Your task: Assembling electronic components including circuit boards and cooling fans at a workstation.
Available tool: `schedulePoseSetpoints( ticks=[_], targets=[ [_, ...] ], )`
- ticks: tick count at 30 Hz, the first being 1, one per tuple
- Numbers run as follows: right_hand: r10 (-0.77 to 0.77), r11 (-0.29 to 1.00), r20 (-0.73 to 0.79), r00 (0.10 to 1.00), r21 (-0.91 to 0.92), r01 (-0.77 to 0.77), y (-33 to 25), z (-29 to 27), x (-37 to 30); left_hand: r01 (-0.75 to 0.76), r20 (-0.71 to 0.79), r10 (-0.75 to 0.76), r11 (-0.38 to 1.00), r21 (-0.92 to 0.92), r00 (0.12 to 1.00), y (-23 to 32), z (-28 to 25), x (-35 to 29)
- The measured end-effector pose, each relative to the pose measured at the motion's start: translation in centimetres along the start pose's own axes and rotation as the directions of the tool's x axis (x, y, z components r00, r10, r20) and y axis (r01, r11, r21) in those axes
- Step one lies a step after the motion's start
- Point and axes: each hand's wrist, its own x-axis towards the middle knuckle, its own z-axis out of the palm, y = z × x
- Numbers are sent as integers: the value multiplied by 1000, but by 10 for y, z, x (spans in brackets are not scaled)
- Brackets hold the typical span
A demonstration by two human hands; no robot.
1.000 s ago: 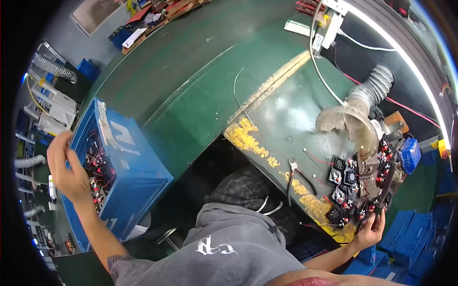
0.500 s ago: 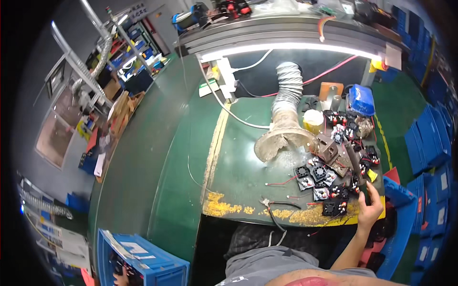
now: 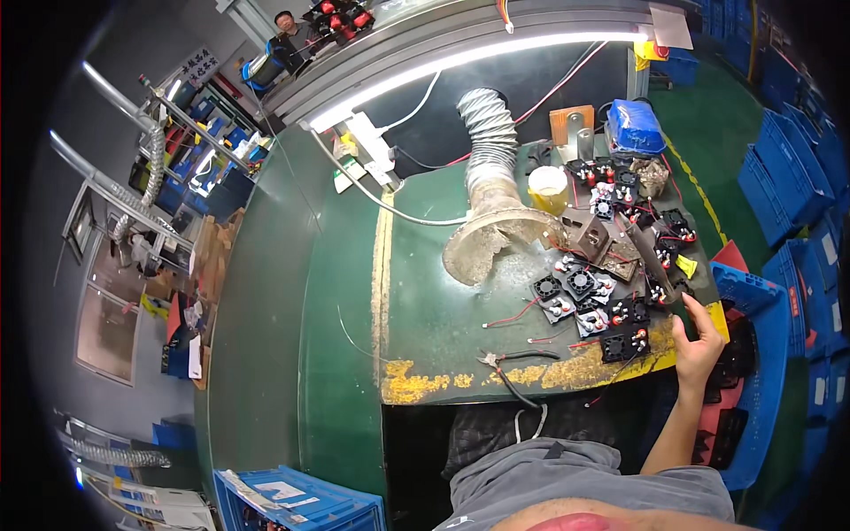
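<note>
We locate our right hand point(image 3: 698, 345) at lower right, half-curled beside a dark bar point(image 3: 650, 257); we cannot tell whether it grips. Our left hand is out of view. Black fans point(image 3: 580, 282) lie right of centre.

Right of the funnel-shaped hood point(image 3: 494, 221) we see clustered black square fans point(image 3: 580, 281), a dark bar point(image 3: 652, 255) slanting among them.
</note>
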Motion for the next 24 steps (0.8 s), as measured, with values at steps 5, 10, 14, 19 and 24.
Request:
schedulePoseSetpoints(
  ticks=[5,10,14,19,24],
  targets=[
    [20,1000,-1,1000,2,-20,0,1,2,323,297,-366,928,183,882,9,-22,20],
    [-36,999,-25,999,-17,36,4,-6,3,559,632,-309,793,-240,710,67,-98,-24],
    [5,999,-26,1000,-33,-5,17,-6,5,368,297,-318,921,-130,900,52,-85,-31],
    [-5,1000,4,1000,-21,5,15,10,6,380,281,-361,925,-13,889,2,-36,-17],
    [-67,997,13,998,-36,67,27,8,8,568,549,-438,819,-83,712,17,-43,3]
  ],
)
